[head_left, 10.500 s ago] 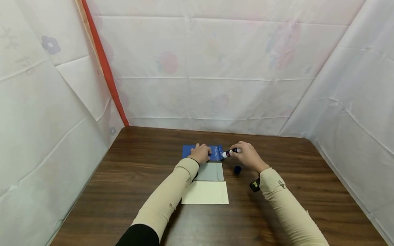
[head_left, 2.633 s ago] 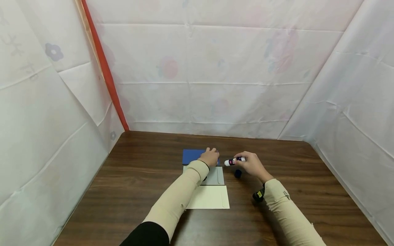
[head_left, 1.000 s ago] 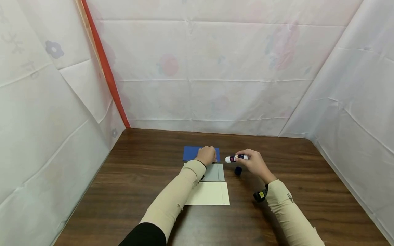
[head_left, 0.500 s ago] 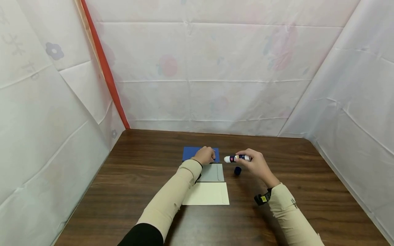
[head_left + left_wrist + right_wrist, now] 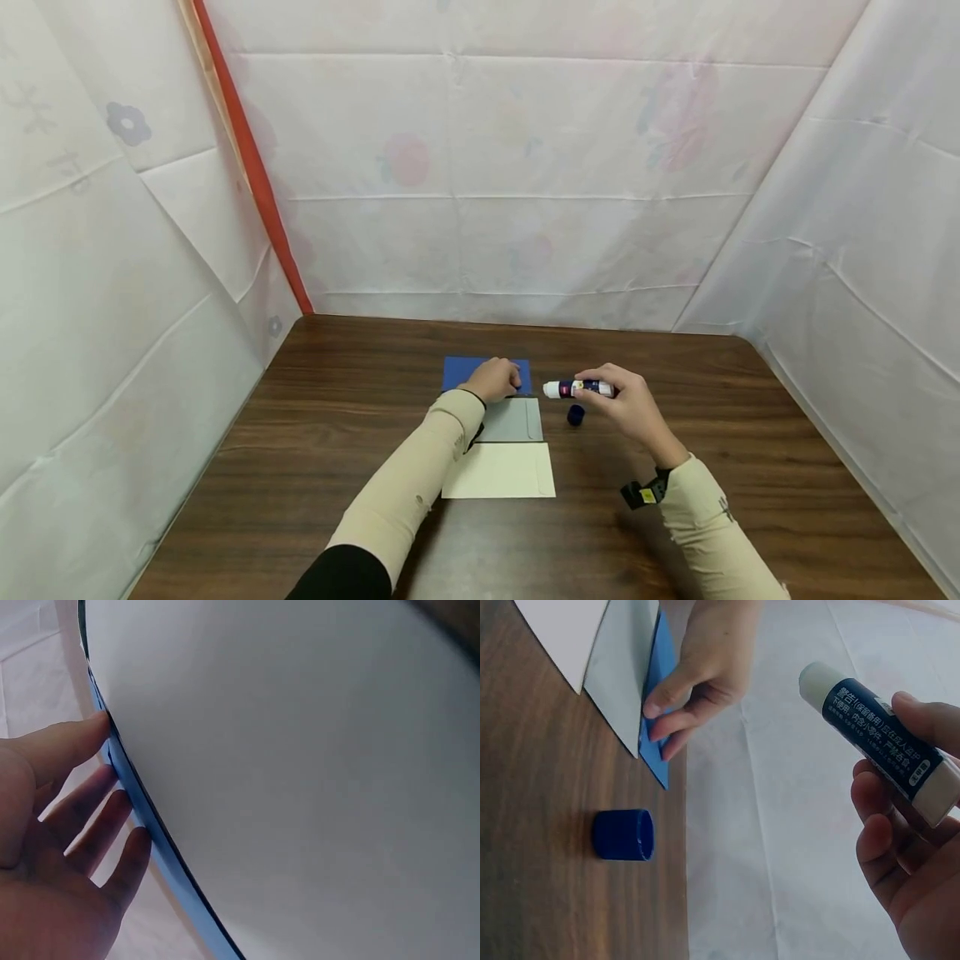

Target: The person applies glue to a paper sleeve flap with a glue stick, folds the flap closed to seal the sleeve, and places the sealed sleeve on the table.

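My left hand (image 5: pixel 495 379) rests on the blue envelope (image 5: pixel 459 369), which lies at the back of a column of three. In the left wrist view its thumb and fingertips touch the narrow blue strip of that envelope, beyond the large grey surface of the grey envelope (image 5: pixel 300 780). The blue flap is folded over and partly hidden under the hand. Just right of the envelopes, my right hand (image 5: pixel 630 408) holds a glue stick (image 5: pixel 877 739) between thumb and fingers above the table. Its uncapped white end points left. A dark blue cap (image 5: pixel 575 415) sits below it on the wood.
The cream envelope (image 5: pixel 498 471) lies nearest me, in front of the grey one. All stand on a brown wood-grain table (image 5: pixel 322 467). White printed sheets (image 5: pixel 480 167) hang around its back and sides, with a red strip (image 5: pixel 255 171) at the back left corner.
Earlier the glue stick touched the unfolded blue flap; the flap is now folded. The left hand has slid from the envelope's right end to the left. The right hand has drawn slightly right.
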Motion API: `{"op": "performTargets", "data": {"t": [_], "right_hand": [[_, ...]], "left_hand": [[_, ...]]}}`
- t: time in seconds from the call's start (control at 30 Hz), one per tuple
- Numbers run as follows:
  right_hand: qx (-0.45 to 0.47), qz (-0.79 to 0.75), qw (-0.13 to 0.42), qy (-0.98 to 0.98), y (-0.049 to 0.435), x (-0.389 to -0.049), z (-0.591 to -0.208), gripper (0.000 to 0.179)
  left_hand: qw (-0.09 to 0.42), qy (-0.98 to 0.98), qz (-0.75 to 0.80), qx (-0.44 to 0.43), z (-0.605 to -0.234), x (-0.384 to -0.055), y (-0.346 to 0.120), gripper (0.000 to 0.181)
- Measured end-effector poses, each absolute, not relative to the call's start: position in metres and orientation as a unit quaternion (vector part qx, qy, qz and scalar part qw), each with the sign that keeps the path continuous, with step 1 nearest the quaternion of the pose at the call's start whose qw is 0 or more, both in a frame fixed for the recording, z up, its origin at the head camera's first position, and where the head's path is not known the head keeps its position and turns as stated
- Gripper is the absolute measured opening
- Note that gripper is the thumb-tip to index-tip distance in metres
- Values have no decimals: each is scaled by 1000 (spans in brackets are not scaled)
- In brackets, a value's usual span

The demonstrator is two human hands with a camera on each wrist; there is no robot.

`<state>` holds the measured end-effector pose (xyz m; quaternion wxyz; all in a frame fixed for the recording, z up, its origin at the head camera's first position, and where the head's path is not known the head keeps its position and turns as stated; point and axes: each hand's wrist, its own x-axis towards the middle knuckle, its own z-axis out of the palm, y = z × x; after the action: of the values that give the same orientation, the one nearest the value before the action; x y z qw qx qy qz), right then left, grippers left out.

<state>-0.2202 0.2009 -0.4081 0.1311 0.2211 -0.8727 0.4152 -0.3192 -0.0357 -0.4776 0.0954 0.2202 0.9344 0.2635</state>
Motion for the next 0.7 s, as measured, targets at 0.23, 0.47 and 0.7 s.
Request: {"op": "performTargets", "data": {"t": [0.23,0.47,0.7], "right_hand": [[215,427,124,-869,198,-216,-411,21],[220,430,121,-868,194,-213,-417,19],[222,439,120,-863,191,-208,-426,18]], "left_hand": [[90,940,252,213,-477,-318,-38,18],[52,943,250,213,-474,-315,-40,17],[26,942,250,221,-476,-314,-42,14]]}}
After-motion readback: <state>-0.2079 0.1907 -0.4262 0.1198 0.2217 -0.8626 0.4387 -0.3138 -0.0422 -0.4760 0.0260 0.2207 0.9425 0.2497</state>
